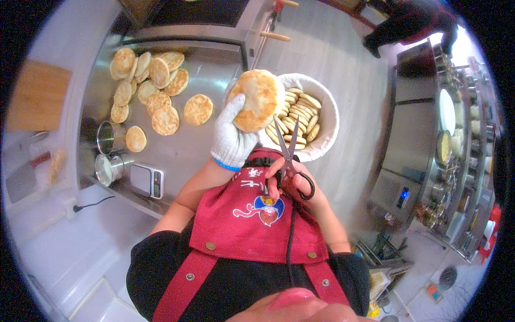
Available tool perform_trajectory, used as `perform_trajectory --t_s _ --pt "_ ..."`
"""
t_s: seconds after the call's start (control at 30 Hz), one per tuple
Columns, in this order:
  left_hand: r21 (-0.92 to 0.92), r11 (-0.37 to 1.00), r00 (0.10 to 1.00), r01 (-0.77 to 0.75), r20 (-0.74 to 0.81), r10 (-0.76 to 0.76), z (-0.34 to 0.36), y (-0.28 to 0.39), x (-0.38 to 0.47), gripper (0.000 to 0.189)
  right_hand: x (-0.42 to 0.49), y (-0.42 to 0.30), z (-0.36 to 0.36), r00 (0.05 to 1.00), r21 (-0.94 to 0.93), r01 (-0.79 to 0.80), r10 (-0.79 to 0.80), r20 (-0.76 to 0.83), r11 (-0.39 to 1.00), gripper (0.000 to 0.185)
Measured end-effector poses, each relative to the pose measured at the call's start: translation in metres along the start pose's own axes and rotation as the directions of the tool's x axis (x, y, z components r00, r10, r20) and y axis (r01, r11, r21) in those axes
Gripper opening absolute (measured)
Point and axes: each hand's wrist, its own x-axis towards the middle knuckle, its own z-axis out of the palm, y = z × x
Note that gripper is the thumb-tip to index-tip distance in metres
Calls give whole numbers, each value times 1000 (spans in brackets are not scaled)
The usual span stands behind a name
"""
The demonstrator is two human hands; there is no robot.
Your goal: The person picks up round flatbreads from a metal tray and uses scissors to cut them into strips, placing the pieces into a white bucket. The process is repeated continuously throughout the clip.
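In a pale knitted glove with a blue cuff, my left hand [232,137] grips a round browned flatbread [257,100], its thumb lying across the bread's face. My right hand [299,181] is bare and holds scissors [289,155] with black handles. Their blades are spread and point up towards the bread's lower right edge; whether they touch it I cannot tell. Behind the bread and blades stands a round cloth-lined tub [332,116] with many flatbreads [303,112] in it, packed mostly on edge.
Many loose flatbreads [165,120] lie on the steel counter [177,155] at left. Metal pots [110,169] and a kitchen scale [147,181] stand near its front edge. Another person [410,24] is at the upper right. Steel counters with containers [444,147] line the right side.
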Motion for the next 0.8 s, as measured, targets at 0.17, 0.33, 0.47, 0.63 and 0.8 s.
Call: perform_trajectory --t_s 0.17,0.33,0.47,0.63,0.8 --pt "95 994 998 -54 32 51 -7 3 0 46 12 16 4 998 80 43 -40 -39 996 79" --pt "170 981 996 -91 41 85 -8 0 -5 49 20 23 7 987 124 136 -123 -108 983 80" --pt "179 980 992 -86 105 68 -8 -2 -7 51 30 29 1 975 168 220 -219 -25 961 80" --pt "187 982 996 -30 91 13 -6 2 -9 51 30 25 6 982 85 173 -166 -90 981 74" --pt "154 988 996 -10 92 -4 -11 2 -9 51 22 20 10 976 -14 142 -142 -165 990 72"
